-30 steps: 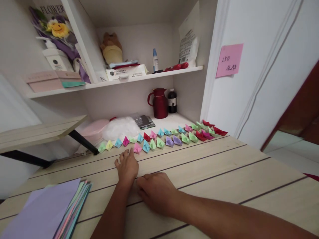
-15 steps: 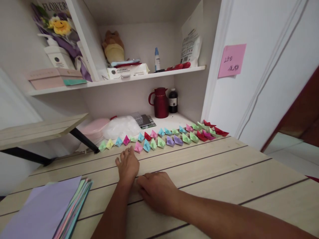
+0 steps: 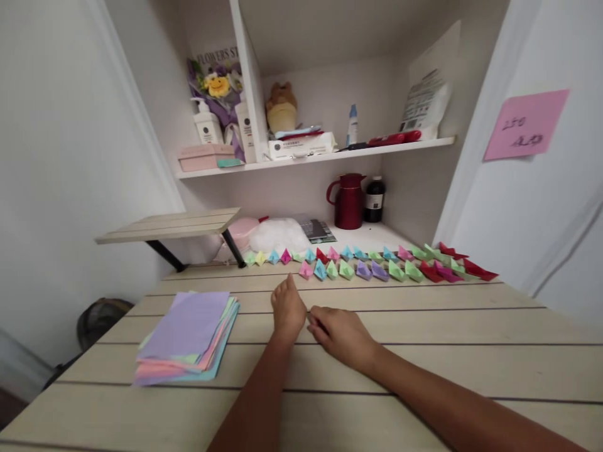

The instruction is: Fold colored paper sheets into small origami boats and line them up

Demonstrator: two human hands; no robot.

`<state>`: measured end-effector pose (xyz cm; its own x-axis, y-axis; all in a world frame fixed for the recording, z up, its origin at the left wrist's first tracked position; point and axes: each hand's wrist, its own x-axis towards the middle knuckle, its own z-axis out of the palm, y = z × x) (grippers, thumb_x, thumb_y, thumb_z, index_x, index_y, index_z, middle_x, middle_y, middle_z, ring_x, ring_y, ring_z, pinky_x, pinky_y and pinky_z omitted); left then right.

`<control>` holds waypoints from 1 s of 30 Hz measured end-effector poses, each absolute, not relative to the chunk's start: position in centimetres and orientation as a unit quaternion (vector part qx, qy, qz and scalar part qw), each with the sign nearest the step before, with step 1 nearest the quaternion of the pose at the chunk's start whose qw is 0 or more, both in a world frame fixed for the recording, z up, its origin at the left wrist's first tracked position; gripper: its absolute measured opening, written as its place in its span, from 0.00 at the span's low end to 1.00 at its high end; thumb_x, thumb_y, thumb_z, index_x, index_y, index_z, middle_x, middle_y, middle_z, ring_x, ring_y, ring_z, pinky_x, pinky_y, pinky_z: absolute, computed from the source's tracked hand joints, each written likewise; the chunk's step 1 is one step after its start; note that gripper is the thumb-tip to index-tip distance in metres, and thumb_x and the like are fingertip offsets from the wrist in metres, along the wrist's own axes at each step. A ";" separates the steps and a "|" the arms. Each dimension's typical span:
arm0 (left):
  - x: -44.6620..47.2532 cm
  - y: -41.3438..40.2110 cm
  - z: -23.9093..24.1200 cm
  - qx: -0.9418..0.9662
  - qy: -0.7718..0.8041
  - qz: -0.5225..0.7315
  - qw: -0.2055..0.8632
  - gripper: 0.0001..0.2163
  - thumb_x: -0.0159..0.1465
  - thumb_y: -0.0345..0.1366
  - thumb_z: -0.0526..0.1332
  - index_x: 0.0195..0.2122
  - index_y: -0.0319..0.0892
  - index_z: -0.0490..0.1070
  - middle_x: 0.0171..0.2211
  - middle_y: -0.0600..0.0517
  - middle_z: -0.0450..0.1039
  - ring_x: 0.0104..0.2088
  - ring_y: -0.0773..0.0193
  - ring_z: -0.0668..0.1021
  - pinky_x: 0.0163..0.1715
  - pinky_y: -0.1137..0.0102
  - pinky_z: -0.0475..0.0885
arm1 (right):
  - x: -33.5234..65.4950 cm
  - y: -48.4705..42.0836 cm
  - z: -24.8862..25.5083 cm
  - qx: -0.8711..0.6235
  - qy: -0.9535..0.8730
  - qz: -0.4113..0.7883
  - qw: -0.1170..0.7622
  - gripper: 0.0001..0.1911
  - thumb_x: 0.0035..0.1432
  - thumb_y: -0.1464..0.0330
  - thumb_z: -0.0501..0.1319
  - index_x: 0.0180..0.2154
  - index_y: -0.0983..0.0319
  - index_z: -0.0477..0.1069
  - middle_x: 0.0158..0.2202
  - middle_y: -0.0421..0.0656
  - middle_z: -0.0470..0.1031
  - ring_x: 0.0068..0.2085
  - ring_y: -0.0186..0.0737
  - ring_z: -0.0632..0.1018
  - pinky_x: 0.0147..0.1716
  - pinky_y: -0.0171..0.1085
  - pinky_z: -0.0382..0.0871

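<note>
My left hand lies flat on the wooden table, fingers stretched together and pointing at a pink paper boat, a little short of it. My right hand rests palm down just to its right, fingertips close to the left wrist, holding nothing. Two rows of several coloured paper boats run along the table's far edge. A stack of coloured paper sheets, lilac on top, lies to the left of my left forearm.
Behind the boats stand a dark red jug, a dark bottle, a white plastic bag and a pink container. A small raised wooden shelf juts out at left. Upper shelf holds bottles and boxes. A pink note hangs on the right wall.
The view has swung left and pulled back, showing the whole paper stack and the left wall. Both hands stay on the table; my left fingertips now sit slightly farther from the pink boat.
</note>
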<state>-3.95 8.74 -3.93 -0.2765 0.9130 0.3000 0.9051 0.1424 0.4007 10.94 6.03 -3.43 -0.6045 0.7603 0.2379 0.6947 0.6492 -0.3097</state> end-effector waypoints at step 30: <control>-22.7 -6.2 3.0 0.615 0.745 0.216 0.142 0.33 0.62 0.60 0.44 0.53 0.41 0.72 0.58 0.43 0.69 0.59 0.51 0.69 0.61 0.60 0.59 | 15.3 0.2 -3.5 -0.300 -0.904 0.225 0.207 0.08 0.58 0.68 0.58 0.40 0.53 0.70 0.44 0.41 0.72 0.47 0.46 0.70 0.48 0.47 0.60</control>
<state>-22.74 -6.19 3.00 -0.2039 0.9775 0.0548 0.8550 0.1505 0.4963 15.32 0.20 -3.48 -0.7341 0.6356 0.2390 0.4496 0.7187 -0.5304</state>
